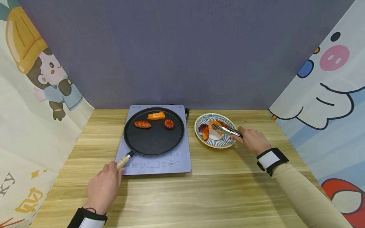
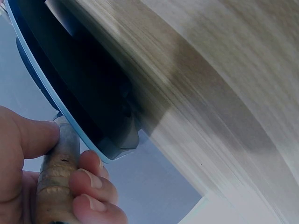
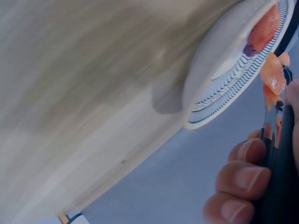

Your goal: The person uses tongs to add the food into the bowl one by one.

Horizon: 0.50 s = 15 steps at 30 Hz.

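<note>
My left hand grips the wooden handle of a round black frying pan, thumb on one side and fingers curled round the other in the left wrist view. Three pieces of food lie in the pan: a scored reddish sausage, an orange piece and a round dark-red piece. My right hand holds metal tongs with dark handles over a patterned plate. Their tips are at an orange food piece. A red-orange piece lies beside it on the plate.
Under the pan is a pale lilac induction cooktop with touch controls along its front. Its dark cord shows at the back right. A grey-blue wall stands behind the wooden table, with cartoon-printed curtains at both sides.
</note>
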Tool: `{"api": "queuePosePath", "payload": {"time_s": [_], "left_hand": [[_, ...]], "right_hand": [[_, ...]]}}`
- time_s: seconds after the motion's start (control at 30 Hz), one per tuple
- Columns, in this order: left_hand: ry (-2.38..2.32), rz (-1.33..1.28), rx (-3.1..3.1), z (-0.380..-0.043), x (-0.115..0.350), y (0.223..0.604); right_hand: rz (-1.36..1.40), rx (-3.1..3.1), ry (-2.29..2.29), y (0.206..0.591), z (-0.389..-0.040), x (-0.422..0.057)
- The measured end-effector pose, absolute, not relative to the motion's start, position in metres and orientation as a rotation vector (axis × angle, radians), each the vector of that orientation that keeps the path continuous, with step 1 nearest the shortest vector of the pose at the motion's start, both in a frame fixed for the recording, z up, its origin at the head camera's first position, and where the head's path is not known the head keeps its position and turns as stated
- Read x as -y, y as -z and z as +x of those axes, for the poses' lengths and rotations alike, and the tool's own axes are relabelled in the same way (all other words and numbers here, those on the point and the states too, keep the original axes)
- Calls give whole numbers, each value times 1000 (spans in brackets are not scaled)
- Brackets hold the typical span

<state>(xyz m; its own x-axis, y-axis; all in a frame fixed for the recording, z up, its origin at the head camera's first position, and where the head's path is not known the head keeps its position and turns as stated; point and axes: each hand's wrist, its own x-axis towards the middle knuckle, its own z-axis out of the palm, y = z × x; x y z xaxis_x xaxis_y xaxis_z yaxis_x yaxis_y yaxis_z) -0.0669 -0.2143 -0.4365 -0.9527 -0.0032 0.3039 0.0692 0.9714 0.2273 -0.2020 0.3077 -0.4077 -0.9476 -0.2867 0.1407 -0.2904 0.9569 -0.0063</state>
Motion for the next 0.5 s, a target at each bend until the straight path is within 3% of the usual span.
{"api": "queuePosePath", "payload": {"time_s": [0.5], "left_hand": [[328, -56, 2803, -67, 215, 439]], "right_hand": [[502, 2891, -36, 392, -211, -281]]}}
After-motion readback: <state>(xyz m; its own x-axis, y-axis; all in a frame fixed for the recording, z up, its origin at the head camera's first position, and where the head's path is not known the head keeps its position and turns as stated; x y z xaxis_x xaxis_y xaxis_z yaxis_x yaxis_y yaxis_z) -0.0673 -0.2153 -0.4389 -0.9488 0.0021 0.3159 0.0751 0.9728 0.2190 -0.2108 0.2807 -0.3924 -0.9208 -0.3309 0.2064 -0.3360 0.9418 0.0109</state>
